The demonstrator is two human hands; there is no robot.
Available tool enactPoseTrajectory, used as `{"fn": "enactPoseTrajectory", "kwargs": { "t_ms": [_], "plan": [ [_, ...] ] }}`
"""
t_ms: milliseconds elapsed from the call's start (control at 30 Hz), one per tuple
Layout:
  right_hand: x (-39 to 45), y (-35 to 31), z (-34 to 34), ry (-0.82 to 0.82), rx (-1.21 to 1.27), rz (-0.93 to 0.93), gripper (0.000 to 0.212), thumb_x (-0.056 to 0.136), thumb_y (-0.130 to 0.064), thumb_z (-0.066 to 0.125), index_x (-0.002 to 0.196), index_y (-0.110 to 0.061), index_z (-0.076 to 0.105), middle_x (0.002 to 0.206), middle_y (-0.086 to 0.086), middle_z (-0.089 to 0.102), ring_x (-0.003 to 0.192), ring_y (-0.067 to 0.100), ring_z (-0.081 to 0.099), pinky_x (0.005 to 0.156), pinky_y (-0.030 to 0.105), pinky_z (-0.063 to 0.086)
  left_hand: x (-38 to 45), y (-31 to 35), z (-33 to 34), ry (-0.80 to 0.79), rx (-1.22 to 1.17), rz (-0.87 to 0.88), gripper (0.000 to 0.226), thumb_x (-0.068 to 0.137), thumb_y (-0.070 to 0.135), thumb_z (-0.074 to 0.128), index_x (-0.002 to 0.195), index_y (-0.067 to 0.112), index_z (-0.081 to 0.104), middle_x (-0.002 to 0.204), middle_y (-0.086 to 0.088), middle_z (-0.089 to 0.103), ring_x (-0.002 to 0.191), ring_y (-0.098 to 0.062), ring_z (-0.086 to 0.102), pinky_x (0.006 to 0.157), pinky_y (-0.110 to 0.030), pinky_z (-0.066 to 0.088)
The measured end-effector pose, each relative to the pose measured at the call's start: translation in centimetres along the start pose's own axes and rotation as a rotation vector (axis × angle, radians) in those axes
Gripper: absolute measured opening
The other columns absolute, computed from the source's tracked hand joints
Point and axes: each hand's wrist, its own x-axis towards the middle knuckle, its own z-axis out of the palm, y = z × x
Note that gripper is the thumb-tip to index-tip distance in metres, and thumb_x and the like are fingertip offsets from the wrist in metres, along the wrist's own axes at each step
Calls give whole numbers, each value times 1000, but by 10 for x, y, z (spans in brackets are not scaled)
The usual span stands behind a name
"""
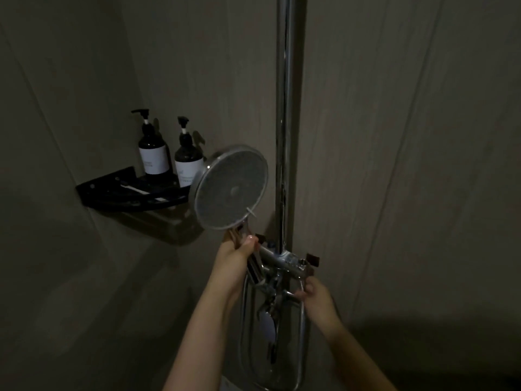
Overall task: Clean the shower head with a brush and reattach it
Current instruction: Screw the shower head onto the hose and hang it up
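Shower head: centre frame, face toward camera, handle gripped closed in left hand. Right hand: at 5 o'clock, fingers pinching mixer valve knob. 2 pump bottles: 10 o'clock, corner shelf.

Two bottles on corner shelf, left of shower head

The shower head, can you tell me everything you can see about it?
The shower head is a big round disc with a shiny chrome rim and a pale grey face of tiny holes, a small hub at its middle. It tilts up, face toward the camera, off its holder. The left hand grips its chrome handle just below the disc. It sits left of the upright chrome pipe, in front of the black corner shelf.
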Motion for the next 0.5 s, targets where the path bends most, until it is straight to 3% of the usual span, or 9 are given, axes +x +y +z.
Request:
{"fn": "enactPoseTrajectory", "kwargs": {
  "t_ms": [67, 167, 333, 433, 500],
  "plan": [
    [-6, 3, 0, 63, 125, -25, 43, 92, 3, 44, 132, -12, 41, 113, 6, 57, 92, 11, 55, 70, 19, 43, 3, 4, 0, -37, -11, 0, 11, 96, 8, 43, 103, 7, 52, 86, -3, 60, 79, -10, 57, 66, -21, 43],
    [-12, 5, 6, 135, 299, -16, 50, 94, 3, 41, 140, -15, 32, 127, 9, 51, 106, 18, 50, 88, 32, 44, 8, 7, -2, -59, -29, 1, 11, 96, 5, 42, 101, 9, 51, 88, -4, 58, 81, -11, 57, 69, -21, 45],
    [-8, -7, 20, 134, 430, -37, 61, 92, -4, 50, 143, -19, 21, 134, 9, 49, 119, 28, 50, 108, 50, 35, 9, 6, -10, -43, -21, 24, 11, 96, 3, 41, 93, 8, 50, 83, -4, 58, 75, -10, 56, 56, -10, 50],
    [3, -20, 23, 181, 461, -55, 65, 87, -2, 59, 142, -10, 26, 133, 12, 46, 124, 32, 47, 107, 44, 40, 8, 8, -13, -31, -66, 30, 15, 95, 2, 42, 87, 11, 51, 82, -5, 58, 75, -12, 56, 67, -19, 49],
    [15, -23, 25, 237, 430, -54, 62, 83, 1, 63, 138, -2, 33, 133, 19, 48, 116, 30, 51, 87, 24, 52, 7, 9, -17, -15, -79, 27, 16, 96, 3, 42, 87, 12, 51, 83, -5, 58, 76, -12, 57, 71, -23, 47]
  ]
}}
